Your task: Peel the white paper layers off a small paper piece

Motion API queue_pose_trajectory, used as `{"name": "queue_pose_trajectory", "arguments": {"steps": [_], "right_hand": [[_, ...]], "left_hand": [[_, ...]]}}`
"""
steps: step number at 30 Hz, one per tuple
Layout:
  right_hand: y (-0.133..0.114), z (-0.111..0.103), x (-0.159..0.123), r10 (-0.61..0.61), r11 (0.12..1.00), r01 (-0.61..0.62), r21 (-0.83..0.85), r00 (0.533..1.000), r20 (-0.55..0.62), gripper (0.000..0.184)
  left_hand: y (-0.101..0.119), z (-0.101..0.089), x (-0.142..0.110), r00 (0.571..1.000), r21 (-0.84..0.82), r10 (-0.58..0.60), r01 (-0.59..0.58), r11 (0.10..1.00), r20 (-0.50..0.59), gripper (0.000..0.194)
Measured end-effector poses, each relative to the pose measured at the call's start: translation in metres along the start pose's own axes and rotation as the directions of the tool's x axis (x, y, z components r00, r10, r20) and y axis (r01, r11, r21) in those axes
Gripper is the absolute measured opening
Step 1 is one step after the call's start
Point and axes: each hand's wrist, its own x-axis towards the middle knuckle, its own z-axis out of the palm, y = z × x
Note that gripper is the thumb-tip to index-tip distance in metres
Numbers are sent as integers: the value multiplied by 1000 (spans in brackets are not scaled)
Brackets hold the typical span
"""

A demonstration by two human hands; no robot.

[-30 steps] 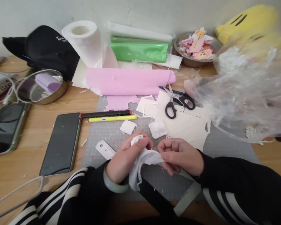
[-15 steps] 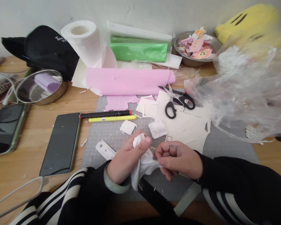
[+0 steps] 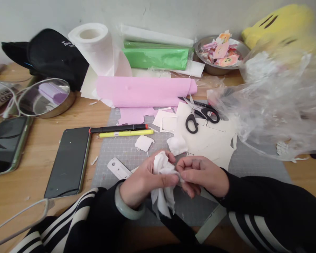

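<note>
Crumpled white tissue paper (image 3: 163,165) is gathered in my left hand (image 3: 147,177), the thumb pressed across it and a loose end hanging below. My right hand (image 3: 202,175) pinches the right edge of that same tissue between thumb and fingers. Just beyond my hands lie two small white padded pieces, one on the left (image 3: 144,143) and one on the right (image 3: 177,144). A white ruler (image 3: 118,168) sticks out from under my left forearm. Cream paper (image 3: 213,144) with drawn lines lies past my right hand.
Black-handled scissors (image 3: 192,123) rest on the cream paper. A black marker (image 3: 118,128) and a yellow pen (image 3: 126,133) lie on the grey cutting mat (image 3: 107,151). Behind are a pink roll (image 3: 147,91) and a tissue roll (image 3: 92,49). Clear plastic bags (image 3: 279,105) spread at right; a phone (image 3: 68,161) lies left.
My left thumb has come down across the tissue, which has turned and bunched up more between my hands. My right fingers have stayed close at its edge.
</note>
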Motion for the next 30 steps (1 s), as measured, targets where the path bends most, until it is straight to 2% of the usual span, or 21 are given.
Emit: {"name": "queue_pose_trajectory", "arguments": {"steps": [3, 11, 15, 21, 27, 30], "right_hand": [[-1, -1, 1, 6, 1000, -5, 23, 1000, -18, 10], [-1, -1, 0, -12, 1000, 13, 15, 1000, -14, 12], [-2, -1, 0, 5, 1000, -5, 2, 1000, 4, 12], [-1, 0, -1, 4, 1000, -4, 2, 1000, 17, 9], [0, 3, -2, 48, 998, -47, -29, 997, 59, 7], [-1, 2, -1, 60, 998, -60, -7, 998, 34, 9]], "left_hand": [[3, 0, -2, 999, -39, -31, 30, 999, -34, 25], [-2, 2, -1, 992, -58, 18, -25, 998, -123, 21], [-5, 1, 1, 979, 58, 97, -88, 994, -177, 21], [-5, -2, 2, 969, 291, 205, -159, 943, -135, 18], [1, 0, -1, 962, 423, 253, -188, 886, -102, 15], [1, 1, -2, 963, 459, 261, -199, 866, -75, 15]]}}
